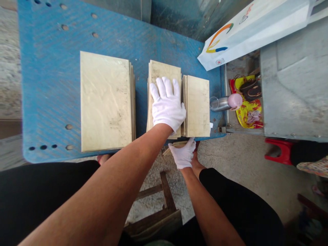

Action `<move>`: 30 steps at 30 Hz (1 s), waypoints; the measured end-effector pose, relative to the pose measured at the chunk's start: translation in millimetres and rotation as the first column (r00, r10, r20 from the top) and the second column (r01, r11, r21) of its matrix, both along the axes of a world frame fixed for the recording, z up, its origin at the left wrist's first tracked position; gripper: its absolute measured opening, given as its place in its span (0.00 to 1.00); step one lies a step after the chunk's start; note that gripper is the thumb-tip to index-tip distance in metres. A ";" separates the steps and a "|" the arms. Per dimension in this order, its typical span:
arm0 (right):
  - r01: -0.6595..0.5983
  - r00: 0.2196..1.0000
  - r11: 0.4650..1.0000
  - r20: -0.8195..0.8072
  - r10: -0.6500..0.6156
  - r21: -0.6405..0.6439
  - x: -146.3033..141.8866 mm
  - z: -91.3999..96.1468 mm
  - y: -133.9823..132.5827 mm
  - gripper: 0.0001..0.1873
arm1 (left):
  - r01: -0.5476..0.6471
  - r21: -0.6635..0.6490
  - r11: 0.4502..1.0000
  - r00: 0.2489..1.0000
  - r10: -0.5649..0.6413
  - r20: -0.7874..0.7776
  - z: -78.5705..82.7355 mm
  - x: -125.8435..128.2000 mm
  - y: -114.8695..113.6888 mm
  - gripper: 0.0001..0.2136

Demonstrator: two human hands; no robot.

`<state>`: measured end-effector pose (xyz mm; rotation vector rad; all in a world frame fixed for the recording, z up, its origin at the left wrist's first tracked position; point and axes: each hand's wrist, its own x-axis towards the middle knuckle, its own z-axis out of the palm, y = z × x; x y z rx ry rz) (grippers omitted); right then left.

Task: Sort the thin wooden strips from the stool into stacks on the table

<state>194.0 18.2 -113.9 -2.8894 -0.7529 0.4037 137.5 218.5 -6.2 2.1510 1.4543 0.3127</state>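
My left hand (167,104), in a white glove, lies flat with its fingers spread on top of the middle stack of thin pale boards (164,68). Touching that stack on its right is a narrower stack of similar boards (197,106). A wider stack (106,102) stands apart on the left. Below the table's near edge, my right hand (183,153), also gloved, has its thumb and fingers around the end of some more thin boards (177,145). Part of those boards and some fingertips are hidden.
The stacks rest on a blue plastic table (51,85) with holes. A white printed bag (251,30) leans in at the back right. A steel flask with a pink lid (225,102) lies near the right edge. A wooden stool (164,201) and a red stool (279,150) stand below.
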 end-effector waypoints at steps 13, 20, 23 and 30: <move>0.028 0.999 1.000 -0.024 -0.028 0.003 -5.1 35.7 -19.0 0.62 | -0.012 -0.013 1.000 1.000 0.013 0.021 2.8 -1.0 -0.3 0.39; 0.047 0.999 0.999 0.020 -0.047 0.022 6.4 89.9 -17.5 0.60 | -0.016 0.005 1.000 0.999 0.015 0.048 1.6 -0.6 -0.4 0.39; 0.047 0.997 0.998 0.063 -0.049 0.045 22.7 124.3 -11.6 0.58 | -0.029 -0.002 1.000 0.994 0.029 0.101 0.7 -0.8 -0.7 0.39; -0.014 0.999 0.999 0.031 0.013 0.032 92.8 205.2 34.0 0.52 | -0.036 -0.001 0.999 0.993 0.036 0.112 0.2 -0.4 0.1 0.40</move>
